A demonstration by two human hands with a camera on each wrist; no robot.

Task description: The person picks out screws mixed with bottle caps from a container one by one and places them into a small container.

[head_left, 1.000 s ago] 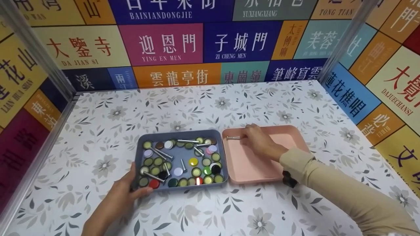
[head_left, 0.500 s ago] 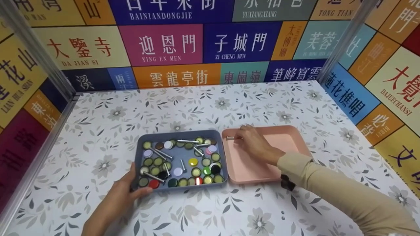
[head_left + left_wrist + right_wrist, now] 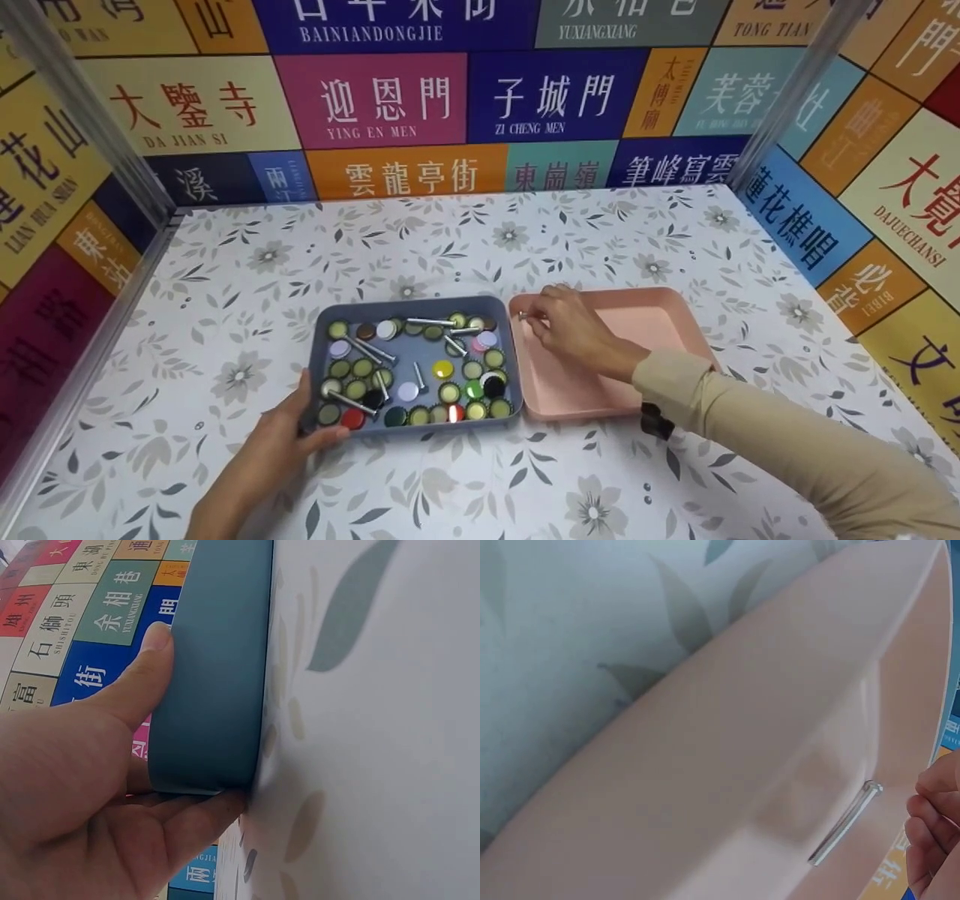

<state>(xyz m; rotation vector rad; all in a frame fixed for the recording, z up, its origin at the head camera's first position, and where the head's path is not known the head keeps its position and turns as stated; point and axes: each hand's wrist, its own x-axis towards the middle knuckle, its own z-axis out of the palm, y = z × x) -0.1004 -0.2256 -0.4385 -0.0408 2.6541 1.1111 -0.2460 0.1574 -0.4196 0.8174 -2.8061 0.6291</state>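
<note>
A blue-grey tray (image 3: pixel 409 431) lies on the patterned tabletop, holding bottle caps and several metal bolts (image 3: pixel 431 322). My left hand (image 3: pixel 274 435) grips its near-left corner, thumb along the wall and fingers at the bottom edge in the left wrist view. To the right, almost touching it, is a pink tray (image 3: pixel 645 322). Over its left part is my right hand (image 3: pixel 574 330), fingers bent and apart from the single bolt (image 3: pixel 846 823) lying inside. The head view shows just that bolt's end beside the fingertips. Nothing is visible between the right fingers (image 3: pixel 934 821).
Upright printed panels (image 3: pixel 375 97) enclose the back and both sides of the white floral tabletop (image 3: pixel 390 240). Caps such as a yellow one (image 3: pixel 443 369) crowd the blue-grey tray. A dark object (image 3: pixel 656 421) sits by my right wrist.
My right hand has moved slightly left over the pink tray, covering more of the bolt, which stays in place. My left hand keeps its hold on the blue-grey tray.
</note>
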